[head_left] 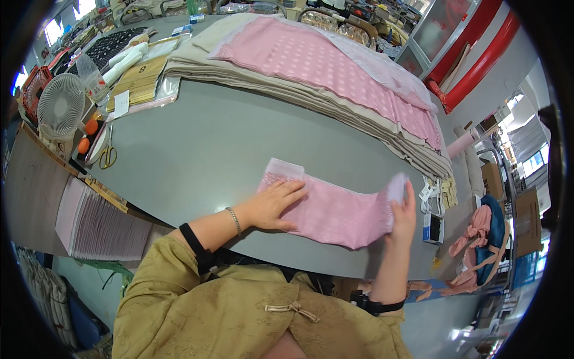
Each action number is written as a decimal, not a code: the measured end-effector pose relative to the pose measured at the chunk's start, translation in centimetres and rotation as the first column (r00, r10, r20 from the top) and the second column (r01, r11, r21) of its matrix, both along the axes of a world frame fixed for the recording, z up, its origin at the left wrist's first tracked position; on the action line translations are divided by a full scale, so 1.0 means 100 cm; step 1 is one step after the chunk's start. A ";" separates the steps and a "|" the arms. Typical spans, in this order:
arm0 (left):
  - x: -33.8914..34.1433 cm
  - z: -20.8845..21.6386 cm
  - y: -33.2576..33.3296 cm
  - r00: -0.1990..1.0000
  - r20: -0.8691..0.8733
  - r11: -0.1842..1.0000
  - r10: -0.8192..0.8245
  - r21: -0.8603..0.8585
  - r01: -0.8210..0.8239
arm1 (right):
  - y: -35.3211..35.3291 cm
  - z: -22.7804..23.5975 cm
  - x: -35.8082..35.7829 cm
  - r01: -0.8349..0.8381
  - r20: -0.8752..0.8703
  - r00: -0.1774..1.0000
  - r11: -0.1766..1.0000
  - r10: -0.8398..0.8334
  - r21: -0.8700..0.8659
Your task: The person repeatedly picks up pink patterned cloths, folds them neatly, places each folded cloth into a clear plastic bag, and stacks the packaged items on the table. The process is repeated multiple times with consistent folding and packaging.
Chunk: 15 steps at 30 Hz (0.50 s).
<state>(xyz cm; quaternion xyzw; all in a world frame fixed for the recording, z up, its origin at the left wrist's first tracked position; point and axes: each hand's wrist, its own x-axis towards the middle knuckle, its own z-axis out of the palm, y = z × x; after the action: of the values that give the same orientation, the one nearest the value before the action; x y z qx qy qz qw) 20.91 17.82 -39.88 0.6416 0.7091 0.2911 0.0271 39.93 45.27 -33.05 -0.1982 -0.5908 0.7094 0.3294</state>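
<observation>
A long folded pink cloth (pixel 335 212), paler on its reverse, lies across the grey table (pixel 197 143) in front of me. On its left part rests my left hand (pixel 275 203), palm down, fingers stretched out flat. My right hand (pixel 403 212) grips the cloth's right end between thumb and fingers, and that end curves up off the table with its pale side showing. The fingers of the right hand are slightly blurred.
Along the far side lies a thick stack of beige cloths (pixel 263 81) topped by a dotted pink cloth (pixel 323 57). Scissors (pixel 108 152) and a white fan (pixel 61 105) are at the left. A small blue box (pixel 433 228) stands near the right edge.
</observation>
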 end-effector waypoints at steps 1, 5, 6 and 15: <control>0.000 0.000 0.007 0.944 0.330 0.978 -0.021 0.204 -0.050 | -0.025 0.001 -0.015 0.025 0.056 0.998 0.978 -0.037 0.208; -0.005 -0.001 0.012 -0.048 0.972 0.873 0.229 -0.227 -0.433 | -0.133 -0.023 -0.069 -0.214 0.202 0.975 0.595 0.088 0.775; -0.007 -0.002 0.011 0.095 0.945 0.874 0.313 -0.248 -0.417 | -0.152 -0.029 -0.077 -0.373 0.344 0.923 0.615 0.172 0.695; -0.009 -0.016 0.009 0.498 0.577 0.744 0.647 -0.333 -0.580 | -0.103 -0.042 0.008 -0.452 0.427 0.789 0.054 -0.441 0.891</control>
<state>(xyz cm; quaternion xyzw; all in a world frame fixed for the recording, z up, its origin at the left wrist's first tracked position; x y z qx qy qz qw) 20.02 18.73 -41.45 0.1986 0.8448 0.4544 0.2010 40.75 34.97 -37.30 -0.1299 -0.9792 -0.0085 0.1557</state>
